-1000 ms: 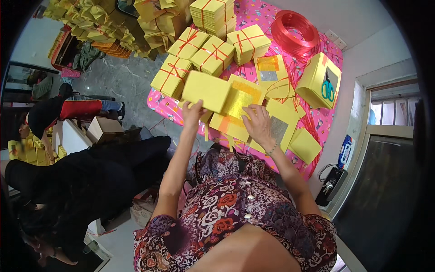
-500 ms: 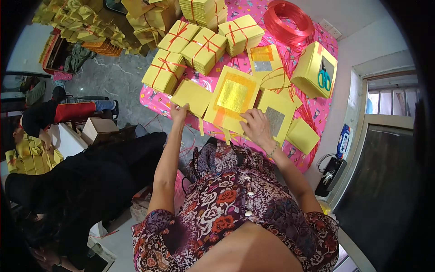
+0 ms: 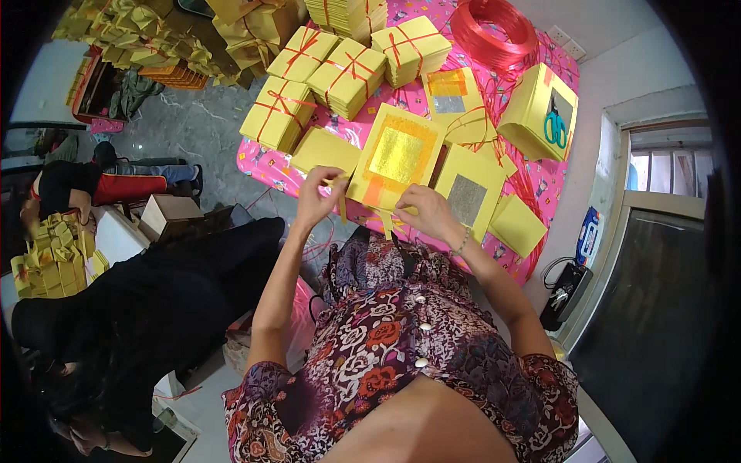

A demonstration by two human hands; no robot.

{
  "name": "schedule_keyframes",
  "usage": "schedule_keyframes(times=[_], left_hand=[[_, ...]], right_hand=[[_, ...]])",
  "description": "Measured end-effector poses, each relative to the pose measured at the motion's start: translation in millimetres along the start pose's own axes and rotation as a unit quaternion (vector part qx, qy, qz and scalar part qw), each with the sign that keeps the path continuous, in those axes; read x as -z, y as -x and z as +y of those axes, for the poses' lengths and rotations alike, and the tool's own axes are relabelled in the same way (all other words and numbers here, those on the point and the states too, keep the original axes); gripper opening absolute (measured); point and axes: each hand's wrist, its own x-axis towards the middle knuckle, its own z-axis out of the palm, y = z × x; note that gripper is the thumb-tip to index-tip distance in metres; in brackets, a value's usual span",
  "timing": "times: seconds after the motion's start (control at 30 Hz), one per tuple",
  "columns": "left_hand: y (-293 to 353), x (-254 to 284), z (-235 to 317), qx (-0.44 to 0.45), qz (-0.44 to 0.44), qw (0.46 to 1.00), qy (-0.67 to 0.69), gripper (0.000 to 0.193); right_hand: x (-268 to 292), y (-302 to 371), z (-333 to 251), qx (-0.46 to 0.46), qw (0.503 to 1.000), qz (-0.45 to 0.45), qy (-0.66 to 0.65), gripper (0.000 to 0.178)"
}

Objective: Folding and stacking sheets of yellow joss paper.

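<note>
A stack of yellow paper sheets with a gold foil square [image 3: 399,154] lies at the near edge of the pink table [image 3: 262,162]. My left hand [image 3: 318,199] pinches a thin yellow strip at the stack's left corner. My right hand [image 3: 427,213] rests on the stack's near edge, fingers curled on the paper. To the right lies another yellow stack with a silver foil square [image 3: 468,197]. A plain yellow stack [image 3: 326,148] sits to the left.
Several yellow bundles tied with red string [image 3: 349,71] fill the table's far side. A coil of red string [image 3: 494,31] and a yellow box with teal scissors [image 3: 553,126] lie far right. Another person in black [image 3: 139,309] is at my left.
The plain yellow stack has been set down to the left, uncovering the gold-foil stack. My left hand has come back to the stack's corner and now pinches a strip.
</note>
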Motion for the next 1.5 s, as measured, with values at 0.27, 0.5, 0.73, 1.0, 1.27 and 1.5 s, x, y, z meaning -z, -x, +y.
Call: schedule_keyframes(times=[0.27,0.5,0.73,1.0,1.27,1.5], left_hand=[[1,-9,26,-0.15,-0.262,0.94,-0.156,0.023],[-6,-12,20,-0.099,-0.272,0.95,-0.114,0.017],[-12,-13,17,-0.094,-0.284,0.948,-0.106,0.013],[-9,-13,34,-0.102,-0.291,0.944,-0.116,0.016],[26,-57,57,-0.326,-0.001,0.924,-0.201,0.056],[-13,-103,56,-0.3,-0.156,0.901,-0.27,0.065]], right_hand=[[1,-12,11,-0.08,0.985,-0.022,-0.15,0.018],[-1,-13,14,-0.139,0.976,-0.032,-0.166,0.02],[9,-15,3,-0.173,0.967,-0.054,-0.182,0.019],[2,-12,8,-0.099,0.988,-0.006,-0.121,0.018],[38,-41,25,-0.104,0.982,0.074,-0.143,0.021],[54,-92,85,-0.134,0.97,0.179,-0.097,0.023]])
